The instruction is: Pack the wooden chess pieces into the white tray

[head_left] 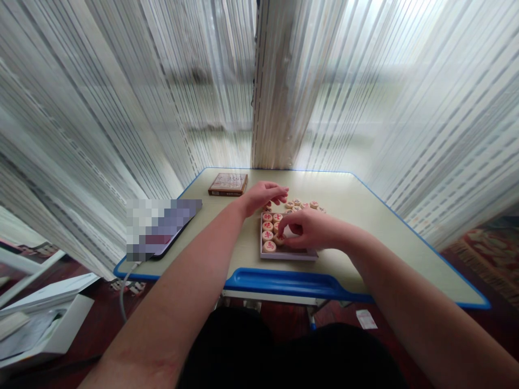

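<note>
A shallow box [288,257] sits near the front edge of the table, with several round wooden xiangqi pieces [267,235] in its left part, their red characters facing up. My right hand [310,229] reaches into the box, thumb and forefinger closed on a xiangqi piece [279,239] beside the left column. Behind the box's far rim hovers my left hand [266,193], its fingers loosely stretched to the right and nothing visible in them. More loose xiangqi pieces [297,203] lie on the table beyond the box, partly hidden by my right hand.
The pale table [385,248] has a blue rim and a blue front groove [284,278]. A flat brown box [228,184] lies at the back left. At the left edge rests a blurred-out device [174,229] with a cable. Striped curtains [279,81] hang behind.
</note>
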`<act>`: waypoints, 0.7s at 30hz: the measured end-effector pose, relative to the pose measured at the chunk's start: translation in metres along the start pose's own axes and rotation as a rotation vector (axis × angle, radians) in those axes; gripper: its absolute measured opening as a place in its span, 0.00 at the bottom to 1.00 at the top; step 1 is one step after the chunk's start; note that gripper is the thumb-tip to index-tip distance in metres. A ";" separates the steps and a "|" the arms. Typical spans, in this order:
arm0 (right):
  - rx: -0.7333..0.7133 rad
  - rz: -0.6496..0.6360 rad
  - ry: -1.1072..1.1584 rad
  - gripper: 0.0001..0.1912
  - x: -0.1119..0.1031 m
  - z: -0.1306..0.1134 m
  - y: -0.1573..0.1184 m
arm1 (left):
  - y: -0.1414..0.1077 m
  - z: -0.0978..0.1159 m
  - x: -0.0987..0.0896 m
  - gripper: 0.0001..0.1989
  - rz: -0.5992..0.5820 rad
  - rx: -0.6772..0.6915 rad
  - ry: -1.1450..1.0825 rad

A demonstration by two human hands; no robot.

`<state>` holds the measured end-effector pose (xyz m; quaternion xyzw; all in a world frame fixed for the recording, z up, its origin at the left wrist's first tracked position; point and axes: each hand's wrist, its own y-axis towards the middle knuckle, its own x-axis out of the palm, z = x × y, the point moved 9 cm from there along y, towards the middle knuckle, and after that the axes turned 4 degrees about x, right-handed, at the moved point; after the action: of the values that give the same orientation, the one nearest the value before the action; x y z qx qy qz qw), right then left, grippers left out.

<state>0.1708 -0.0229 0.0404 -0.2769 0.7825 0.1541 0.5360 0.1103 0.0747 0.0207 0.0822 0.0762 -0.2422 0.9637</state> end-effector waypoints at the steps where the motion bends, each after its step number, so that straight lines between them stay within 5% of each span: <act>1: -0.003 0.000 0.010 0.09 0.000 0.000 0.000 | 0.000 0.000 0.000 0.19 -0.002 0.002 0.004; 21: 0.047 0.100 0.004 0.09 -0.011 0.011 0.002 | -0.001 0.002 0.001 0.18 -0.007 0.029 0.055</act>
<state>0.1807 -0.0124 0.0468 -0.2252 0.7999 0.1614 0.5324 0.1105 0.0728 0.0227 0.1024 0.0994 -0.2441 0.9592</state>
